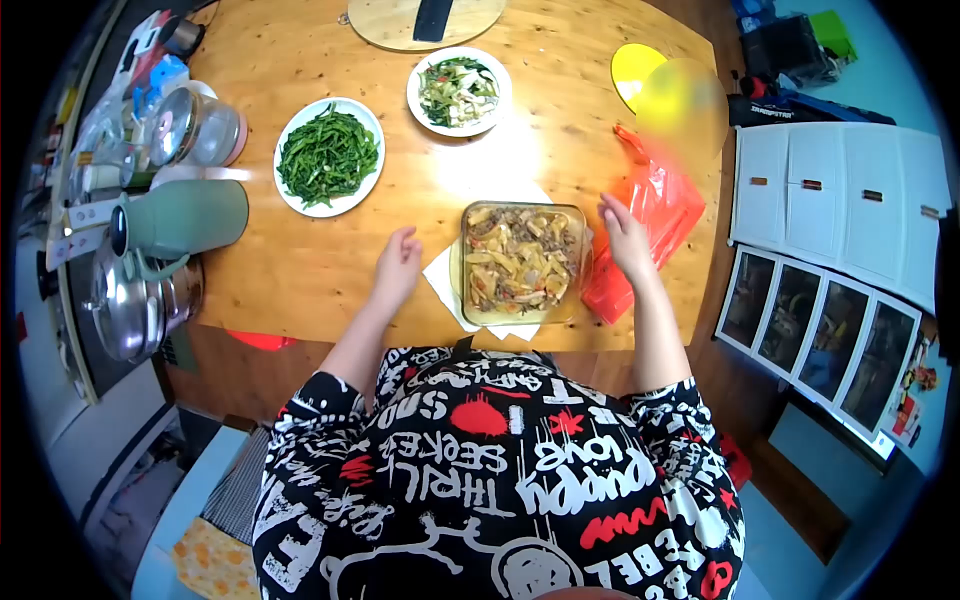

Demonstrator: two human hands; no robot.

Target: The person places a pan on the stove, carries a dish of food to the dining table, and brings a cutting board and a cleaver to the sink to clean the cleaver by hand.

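A square glass dish (pixel 522 262) of cooked food stands near the table's front edge, on white paper (pixel 441 275). My left hand (pixel 399 262) is in the air to the left of the dish, holding nothing, its fingers slightly curled and apart. To the right of the dish, my right hand (pixel 624 236) is raised beside a red plastic bag (pixel 668 205), with its fingers loosely spread and nothing in them. Neither hand touches the dish.
Plates of green vegetables (pixel 330 157) and of a mixed dish (pixel 459 92) stand farther back on the wooden table (pixel 560 60). A green jug (pixel 200 218) and glass jars (pixel 205 130) are at the left. A yellow disc (pixel 637 76) lies back right.
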